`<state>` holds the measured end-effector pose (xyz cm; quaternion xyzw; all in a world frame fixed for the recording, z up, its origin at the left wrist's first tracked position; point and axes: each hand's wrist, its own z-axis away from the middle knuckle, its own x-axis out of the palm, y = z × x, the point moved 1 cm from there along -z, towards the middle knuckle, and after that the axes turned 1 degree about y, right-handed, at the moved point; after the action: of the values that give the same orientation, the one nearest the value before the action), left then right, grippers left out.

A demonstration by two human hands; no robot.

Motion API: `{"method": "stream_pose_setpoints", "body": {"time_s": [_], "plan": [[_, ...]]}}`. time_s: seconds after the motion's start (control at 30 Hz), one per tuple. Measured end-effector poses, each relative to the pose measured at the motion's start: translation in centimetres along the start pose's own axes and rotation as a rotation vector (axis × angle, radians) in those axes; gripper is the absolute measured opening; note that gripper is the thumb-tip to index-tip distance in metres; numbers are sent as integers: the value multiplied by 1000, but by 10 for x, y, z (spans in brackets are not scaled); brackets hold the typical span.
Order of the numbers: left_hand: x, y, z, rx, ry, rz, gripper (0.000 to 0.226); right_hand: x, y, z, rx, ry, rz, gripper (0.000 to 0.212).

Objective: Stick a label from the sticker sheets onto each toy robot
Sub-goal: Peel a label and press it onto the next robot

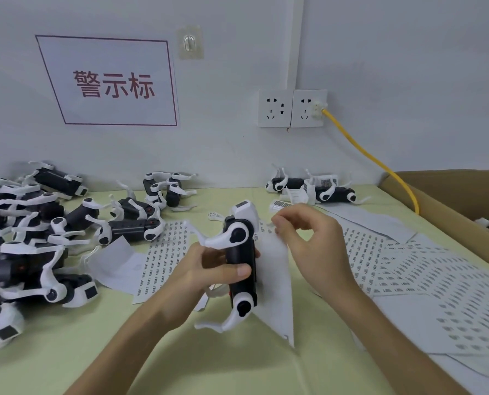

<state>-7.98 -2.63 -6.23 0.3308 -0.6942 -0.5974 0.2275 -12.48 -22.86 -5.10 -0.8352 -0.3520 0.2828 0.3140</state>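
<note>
Over the table's middle, held toy robot: black body with white legs, stood on end with its head block uppermost, held above the green table.
Left hand: I grip the robot's body from 9 o'clock, thumb laid across its front, fingers curled behind.
Right hand: at 2 o'clock of the robot, thumb and forefinger tips pinched narrow beside the head block; whether a label sits between them I cannot tell.
White backing sheet: curls up just behind the robot on its 3 o'clock side, below my right hand.
Left sticker sheet: flat on the table at 9 o'clock, rows of small printed labels, partly behind my left hand.
Right sticker sheets: several overlapping, spread from 3 to 4 o'clock.
Robot pile: a tangled heap at 9 to 10 o'clock, most lying on their sides.
Far robots: two at 1 o'clock by the wall, legs in the air.
Cardboard box: at 2 o'clock, along the table's right edge.
Yellow cable: runs from the wall socket at 12 o'clock down toward the box.
</note>
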Motion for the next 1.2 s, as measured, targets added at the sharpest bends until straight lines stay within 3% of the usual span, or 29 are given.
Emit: {"method": "stream_pose_setpoints", "body": {"time_s": [0.2, 0.33, 0.43, 0.53, 0.73, 0.93, 1.2], "plan": [[-3, -5, -5, -62, 268, 4, 49, -3, 3, -2, 62, 87, -84, 9], [-15, -5, -6, -100, 491, 77, 45, -1, 3, -1, 61, 63, -97, 13], [-27, -3, -6, -195, 572, 170, 29, 0, 3, -1, 56, 39, -85, 14], [-27, -3, -4, -268, 515, 341, 28, -1, 4, -1, 82, 32, -105, 14], [-17, -3, -12, -217, 388, 459, 32, 0, 4, -2, 138, -6, -176, 24], [-9, -9, -12, -189, 105, 545, 45, 2, 0, 1, 107, -70, -196, 37], [2, -2, -3, -169, 236, 401, 67, 4, 0, 4, 56, -87, -118, 39]]}}
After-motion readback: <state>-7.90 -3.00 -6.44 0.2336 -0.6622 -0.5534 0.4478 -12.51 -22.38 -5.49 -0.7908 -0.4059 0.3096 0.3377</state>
